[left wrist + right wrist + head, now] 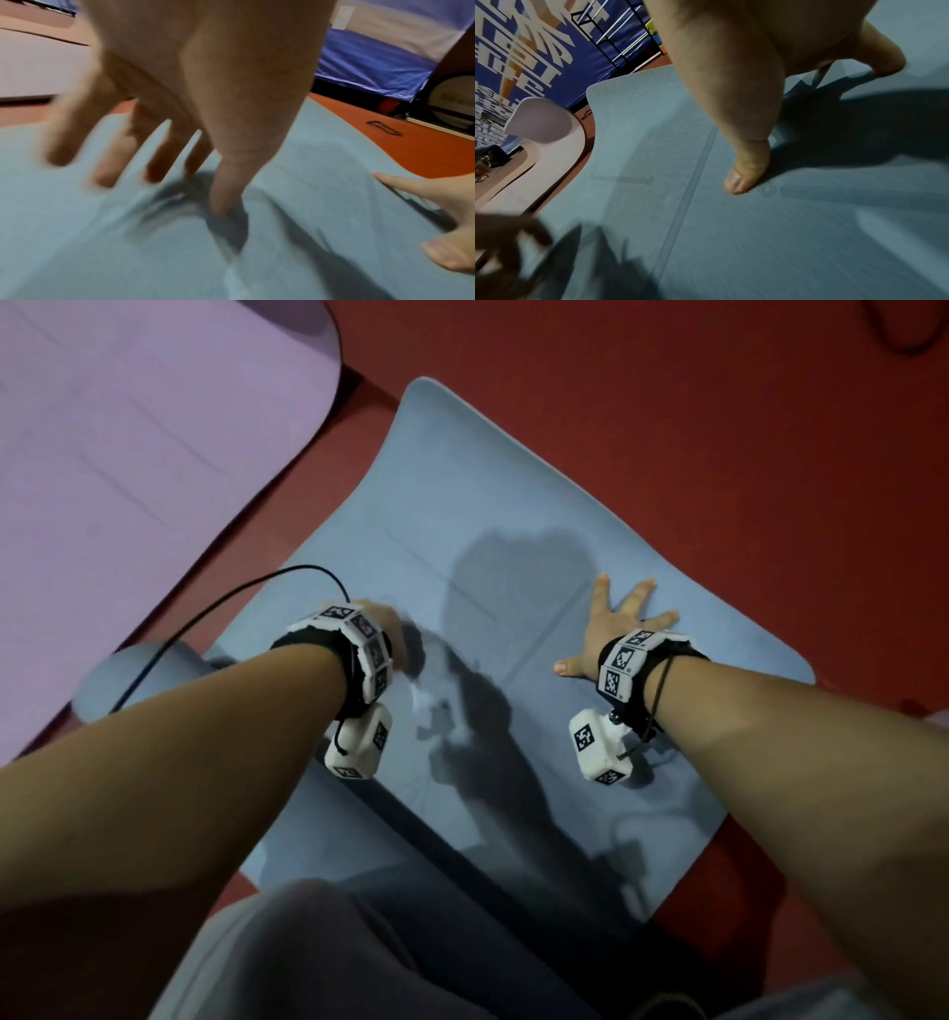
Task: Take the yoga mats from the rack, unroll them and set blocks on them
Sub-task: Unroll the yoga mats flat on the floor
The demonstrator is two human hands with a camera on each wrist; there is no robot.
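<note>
Two hands work on the blue mat (539, 516), which lies partly unrolled on the red floor (719, 428). The right hand (611, 629) lies flat, its fingers (639, 593) spread and straight, pressing the mat near its right edge, thumb pointing toward the printed centre line (693, 182). The left hand (382, 621) is blurred in the left wrist view; its fingers (164, 160) are spread and pointing down at the mat surface near the left edge, grasping nothing, and whether the tips actually touch cannot be told. Beyond the fingers the mat runs flat to its far rounded corner (426, 387), with bare mat between the hands and that end. The mat's right edge and near right corner lie on open red floor. At the left edge, beside the left forearm, the rolled-up part (133, 680) of blue mat sits, with a black cable (231, 603) arching over it from the wrist strap. A lilac mat (128, 454) lies unrolled on the floor to the left, apart from the blue one by a narrow strip of red floor; its far end curls up in the right wrist view. Further off stand a black wire rack (618, 36) and a blue banner (526, 50) against the wall. The person's grey trouser legs (334, 942) cover the mat's near end.
</note>
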